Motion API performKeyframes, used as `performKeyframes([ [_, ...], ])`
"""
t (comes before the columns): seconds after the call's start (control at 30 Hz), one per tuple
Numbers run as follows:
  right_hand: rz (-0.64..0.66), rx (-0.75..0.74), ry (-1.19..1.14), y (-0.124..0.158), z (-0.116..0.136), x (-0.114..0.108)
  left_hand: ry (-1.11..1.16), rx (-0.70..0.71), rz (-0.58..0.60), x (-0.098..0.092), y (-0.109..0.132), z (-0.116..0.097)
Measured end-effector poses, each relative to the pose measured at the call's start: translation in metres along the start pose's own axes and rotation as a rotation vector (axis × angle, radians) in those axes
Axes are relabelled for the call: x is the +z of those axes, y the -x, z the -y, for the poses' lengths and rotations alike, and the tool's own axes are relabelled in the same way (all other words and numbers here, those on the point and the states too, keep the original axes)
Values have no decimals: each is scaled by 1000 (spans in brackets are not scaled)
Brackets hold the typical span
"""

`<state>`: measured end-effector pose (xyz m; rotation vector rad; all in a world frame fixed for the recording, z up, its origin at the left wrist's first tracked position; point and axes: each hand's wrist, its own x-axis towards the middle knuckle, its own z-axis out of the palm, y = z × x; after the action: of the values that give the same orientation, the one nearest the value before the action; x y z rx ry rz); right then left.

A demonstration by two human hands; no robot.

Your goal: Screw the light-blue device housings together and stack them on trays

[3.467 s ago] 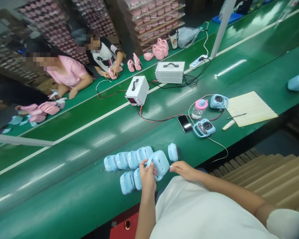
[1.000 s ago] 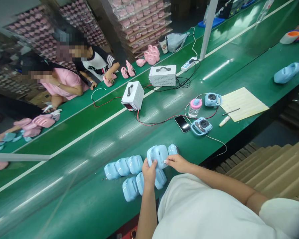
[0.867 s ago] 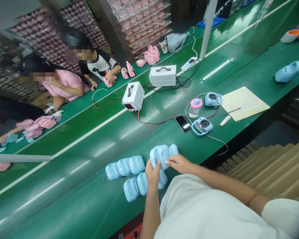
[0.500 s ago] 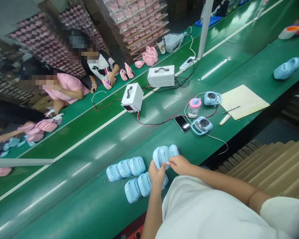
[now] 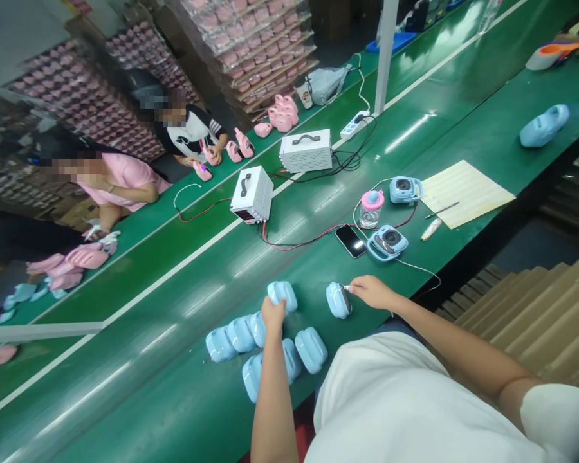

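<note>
On the near edge of the green conveyor belt [image 5: 125, 386], the person's left hand [image 5: 273, 316] closes its fingers around a pale blue shell [image 5: 282, 296], holding it at the far end of a cluster of blue shells [image 5: 265, 344] that lie touching one another in two short rows. The right hand [image 5: 372, 290] sits just beside a separate blue unit [image 5: 338, 300] that stands on its edge apart from the cluster; its thumb and forefinger are pinched together on a small white piece [image 5: 346, 288] at that unit's top, though what the piece is cannot be made out. Farther out on the belt, near the right hand, a black phone [image 5: 350, 240] lies flat beside a blue camera-shaped toy [image 5: 386, 242], with a thin white cable [image 5: 422, 267] running from it toward the belt's edge. A small bottle with a pink cap [image 5: 369, 208] stands between that toy and a second blue toy [image 5: 405, 190], and a cream sheet of paper [image 5: 466, 191] lies just past them with a pen [image 5: 442, 209] on it. Two white boxes with handles [image 5: 251, 193] [image 5: 305, 149] sit in the middle of the line, red and black wires trailing from them. Across the belt, two other people work on pink shells [image 5: 80, 260].
</note>
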<state>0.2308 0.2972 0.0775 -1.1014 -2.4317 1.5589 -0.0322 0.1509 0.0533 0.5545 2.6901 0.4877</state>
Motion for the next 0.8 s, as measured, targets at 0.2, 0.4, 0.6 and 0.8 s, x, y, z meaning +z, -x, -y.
performKeyframes([
  [0.2,-19,45,-43,15,-16,7,-191,-31,-76,-1,-8,1],
  [0.4,-20,72,-77,19,-25,22,-221,528,68,37,49,-36],
  [0.6,-19,61,-68,20,-23,14,-104,844,314,63,70,-59],
  [0.8,-4,65,-95,24,-19,24,96,544,299,67,48,-49],
])
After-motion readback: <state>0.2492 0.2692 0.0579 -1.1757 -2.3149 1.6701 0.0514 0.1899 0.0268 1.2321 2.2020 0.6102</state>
